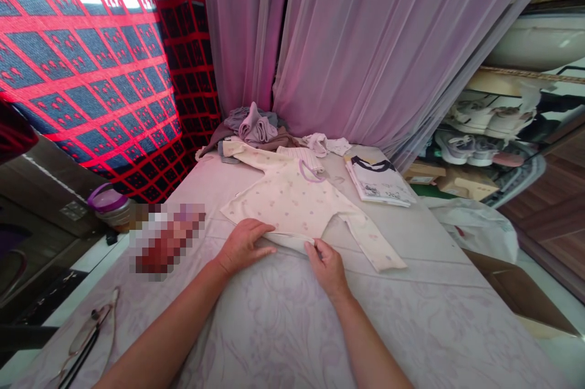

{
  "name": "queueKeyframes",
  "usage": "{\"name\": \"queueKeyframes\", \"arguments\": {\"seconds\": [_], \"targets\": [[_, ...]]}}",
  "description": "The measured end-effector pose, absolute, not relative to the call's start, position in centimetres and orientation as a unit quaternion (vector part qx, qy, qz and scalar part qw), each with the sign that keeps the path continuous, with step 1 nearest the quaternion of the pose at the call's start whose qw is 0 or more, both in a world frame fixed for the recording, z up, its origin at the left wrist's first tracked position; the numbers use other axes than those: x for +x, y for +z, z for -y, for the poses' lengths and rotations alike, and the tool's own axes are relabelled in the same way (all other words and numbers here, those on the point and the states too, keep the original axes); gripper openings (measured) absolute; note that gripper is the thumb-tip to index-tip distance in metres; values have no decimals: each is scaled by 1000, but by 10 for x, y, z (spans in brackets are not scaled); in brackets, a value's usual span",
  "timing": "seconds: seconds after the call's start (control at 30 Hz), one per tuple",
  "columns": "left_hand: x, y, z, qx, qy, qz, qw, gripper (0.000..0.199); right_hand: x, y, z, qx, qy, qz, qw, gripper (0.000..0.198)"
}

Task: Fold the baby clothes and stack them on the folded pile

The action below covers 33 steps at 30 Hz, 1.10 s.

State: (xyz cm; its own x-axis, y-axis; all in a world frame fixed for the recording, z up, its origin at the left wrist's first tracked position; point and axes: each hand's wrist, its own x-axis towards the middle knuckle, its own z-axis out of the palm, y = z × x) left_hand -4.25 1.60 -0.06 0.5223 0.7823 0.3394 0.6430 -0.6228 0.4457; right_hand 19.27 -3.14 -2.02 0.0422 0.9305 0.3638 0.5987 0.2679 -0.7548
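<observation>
A small cream long-sleeved shirt (292, 197) with a sparse print and a lilac neckline lies spread on the bed, its collar pointing away from me. My left hand (247, 244) rests at the left part of the bottom hem, thumb and fingers apart. At the right part of the hem, my right hand (325, 264) pinches the edge between thumb and fingers. Between the hands the hem is slightly raised and shows its pale inside. One sleeve stretches toward the lower right; the other reaches to the upper left, near a clothes pile.
Piled clothes (258, 127) sit at the bed's far end. A folded white shirt (377, 178) with a dark collar lies right of the cream one. Eyeglasses (86, 337) lie at lower left, near a blurred-out item (169, 242). Purple curtains (356, 41) hang behind; shoes (470, 145) stand on a right-hand rack.
</observation>
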Motion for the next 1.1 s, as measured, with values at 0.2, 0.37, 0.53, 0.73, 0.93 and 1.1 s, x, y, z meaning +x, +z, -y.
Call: {"name": "queueKeyframes", "arguments": {"seconds": [0.2,0.37,0.53,0.73,0.93,1.1], "targets": [[-38,-9,-15,851,271,-443,74,18,192,-22,33,-564,208,660,451,33],[-41,-9,-13,866,288,-400,80,13,191,-28,35,-571,184,661,451,38],[-42,-7,-14,888,271,-363,81,14,191,-28,35,-563,150,674,454,26],[-41,-6,-14,882,305,-345,100,4,188,-21,40,-528,69,714,454,14],[-42,-2,-13,869,331,-335,149,4,180,-9,49,-460,-4,761,457,6],[-46,-4,-13,867,310,-352,167,3,177,-14,51,-465,19,775,428,12]]}}
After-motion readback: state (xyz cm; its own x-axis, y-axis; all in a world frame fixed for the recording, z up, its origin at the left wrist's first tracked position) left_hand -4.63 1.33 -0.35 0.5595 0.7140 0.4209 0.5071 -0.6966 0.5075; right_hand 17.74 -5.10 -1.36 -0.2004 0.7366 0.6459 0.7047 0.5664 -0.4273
